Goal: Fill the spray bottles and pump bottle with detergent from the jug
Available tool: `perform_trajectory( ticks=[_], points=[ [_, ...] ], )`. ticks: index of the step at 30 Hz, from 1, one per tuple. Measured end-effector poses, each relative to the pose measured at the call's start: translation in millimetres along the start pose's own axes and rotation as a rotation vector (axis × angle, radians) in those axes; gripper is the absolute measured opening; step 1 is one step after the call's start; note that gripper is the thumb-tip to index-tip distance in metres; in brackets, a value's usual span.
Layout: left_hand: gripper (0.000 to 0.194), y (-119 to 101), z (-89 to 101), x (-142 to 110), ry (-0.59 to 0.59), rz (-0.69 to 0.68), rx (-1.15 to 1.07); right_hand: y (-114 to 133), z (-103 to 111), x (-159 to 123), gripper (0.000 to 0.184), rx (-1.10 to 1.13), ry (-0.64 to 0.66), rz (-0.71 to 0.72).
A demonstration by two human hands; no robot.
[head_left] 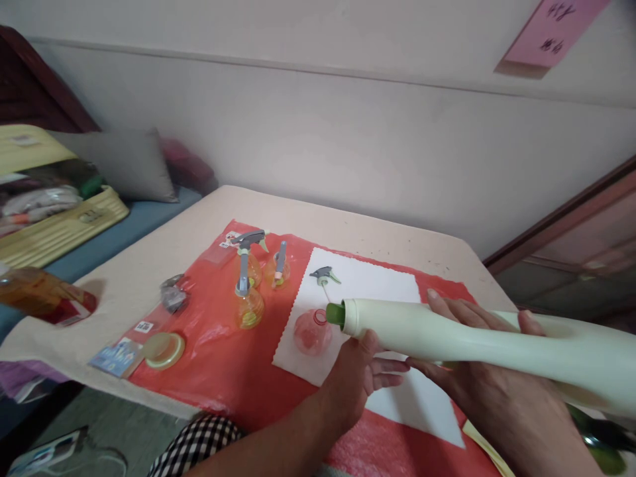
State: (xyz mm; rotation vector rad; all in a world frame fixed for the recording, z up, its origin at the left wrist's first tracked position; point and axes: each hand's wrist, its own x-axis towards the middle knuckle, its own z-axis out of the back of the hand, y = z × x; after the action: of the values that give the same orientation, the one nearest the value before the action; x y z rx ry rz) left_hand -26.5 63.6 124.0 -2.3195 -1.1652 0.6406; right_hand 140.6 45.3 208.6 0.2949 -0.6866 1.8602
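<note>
A long pale green plastic watering can [412, 328], with a dark green insert [336, 314] in its neck opening, lies across both hands above the table. My right hand [477, 371] wraps round its body, fingertips showing over the top. Near the mouth, my left hand [365, 371] supports the neck, its thumb against the side and its fingers underneath. Beyond the neck, a clear spray bottle body [312, 333] with a red ring sits on a white sheet [368, 268]. A grey-green spray head [325, 273] with a thin tube lies behind it. The can's rear runs out of view.
Several spray bottles with amber bodies [249, 308] stand on red plastic [209, 331]. A round lid [163, 350], a blue packet [115, 358] and a crumpled grey bag [173, 295] are leftward. A drink bottle [47, 295] lies at the table's left edge, near a yellow box [94, 222].
</note>
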Motion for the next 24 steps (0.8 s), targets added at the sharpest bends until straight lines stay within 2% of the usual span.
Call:
perform_trajectory(
  ticks=[4,18,24],
  points=[
    [0.083,0.7,0.6,0.0,0.007,-0.008,0.005,0.4,0.9,0.4,0.065,0.000,0.039,0.001],
    [0.071,6.1,4.9,0.8,0.034,-0.023,-0.039,0.8,1.5,0.0,0.067,0.021,0.014,-0.012],
    [0.073,5.3,5.6,0.9,0.032,-0.023,-0.030,1.0,2.0,0.7,0.066,0.018,0.009,-0.007]
  ],
)
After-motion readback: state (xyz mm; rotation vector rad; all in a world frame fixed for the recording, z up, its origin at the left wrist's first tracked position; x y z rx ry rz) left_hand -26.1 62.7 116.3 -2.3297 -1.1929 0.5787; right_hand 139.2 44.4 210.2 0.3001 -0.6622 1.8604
